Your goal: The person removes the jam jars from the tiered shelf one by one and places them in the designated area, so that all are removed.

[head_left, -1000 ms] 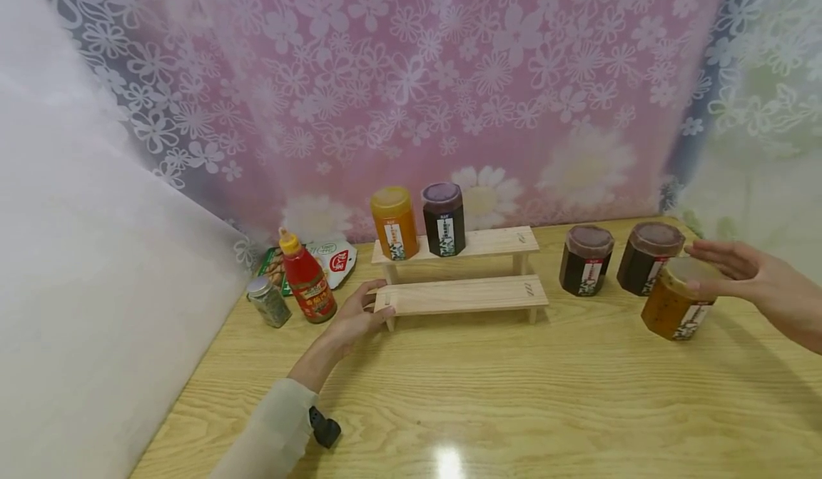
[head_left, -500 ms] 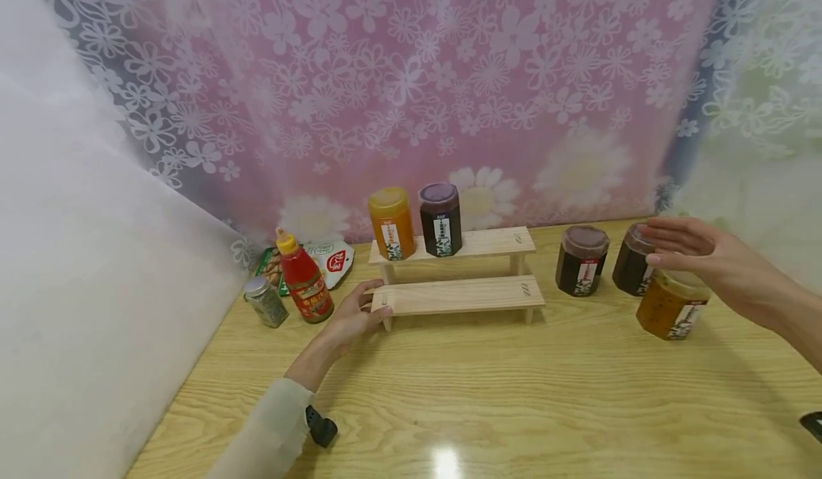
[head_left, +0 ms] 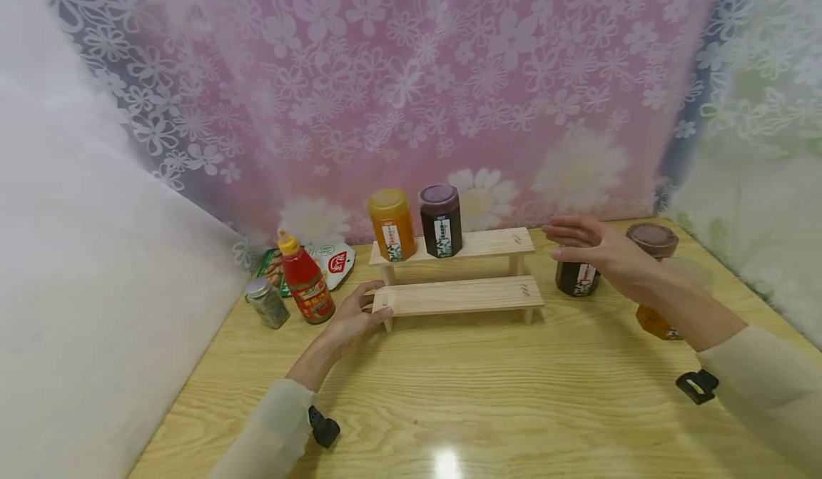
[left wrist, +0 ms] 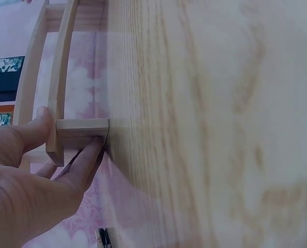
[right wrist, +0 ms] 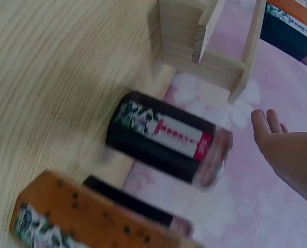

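Left hand: the left hand (head_left: pixel 352 320), left of centre in the head view, pinches the near end of the two-tier wooden rack (head_left: pixel 459 295), thumb on the lower shelf, fingers against the leg beneath.
Right hand: the right hand (head_left: pixel 594 247), right of centre, has its fingers extended and close together, above the nearest dark jar (head_left: pixel 578 280); the right wrist view shows a gap between them.
Jars at right: a second dark jar (head_left: pixel 651 239) and an amber jar (head_left: pixel 656 323), both partly hidden by the right arm.
Upper shelf: an orange jar (head_left: pixel 393 226) beside a purple-lidded jar (head_left: pixel 441 223), both upright.
Left of the rack: a red bottle (head_left: pixel 307 286), a small glass jar (head_left: pixel 267 303) and a packet (head_left: pixel 337 263).
Surface: a wood-grain bench (head_left: pixel 417 400).
Background: pink floral fabric (head_left: pixel 411 79).
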Demonstrator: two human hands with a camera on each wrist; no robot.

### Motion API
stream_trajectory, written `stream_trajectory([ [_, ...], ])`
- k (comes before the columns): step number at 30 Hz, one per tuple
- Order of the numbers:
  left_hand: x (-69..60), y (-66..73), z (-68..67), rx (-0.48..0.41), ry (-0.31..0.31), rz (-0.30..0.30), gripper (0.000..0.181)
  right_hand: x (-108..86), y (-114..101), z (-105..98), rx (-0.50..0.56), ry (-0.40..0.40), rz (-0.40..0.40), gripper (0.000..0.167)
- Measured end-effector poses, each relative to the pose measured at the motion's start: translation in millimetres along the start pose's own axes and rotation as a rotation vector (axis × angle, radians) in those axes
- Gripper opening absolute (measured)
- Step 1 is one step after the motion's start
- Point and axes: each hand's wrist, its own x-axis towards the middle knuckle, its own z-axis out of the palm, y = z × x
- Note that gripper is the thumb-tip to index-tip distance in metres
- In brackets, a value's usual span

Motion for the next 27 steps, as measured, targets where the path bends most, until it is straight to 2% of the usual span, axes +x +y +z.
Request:
stream_trajectory([
  [7,3.9,1.8,7.0,-0.001,-0.017,-0.008,0.065,18.8,4.3,20.9,0.068,-0.036,-0.015,0.072],
  [14,4.2,3.3,11.1,-0.007,-0.018,0.012,0.064,38.0,-4.4,39.1,0.141,-0.037,-0.012,0.073],
  [16,4.4,3.0,11.1,-0.007,-0.015,0.001,0.064,45.9,-6.1,44.6,0.15,-0.036,-0.008,0.073],
  [21,2.8,1.1,7.1,0.001,0.002,-0.019,0.064,69.4,-5.9,62.0,0.175,-0.042,-0.02,0.074],
  [27,2.1,0.9,-2.4,0.005,0.004,-0.012,0.065,97.3,-9.6,86.5,0.182,-0.013,-0.021,0.077],
])
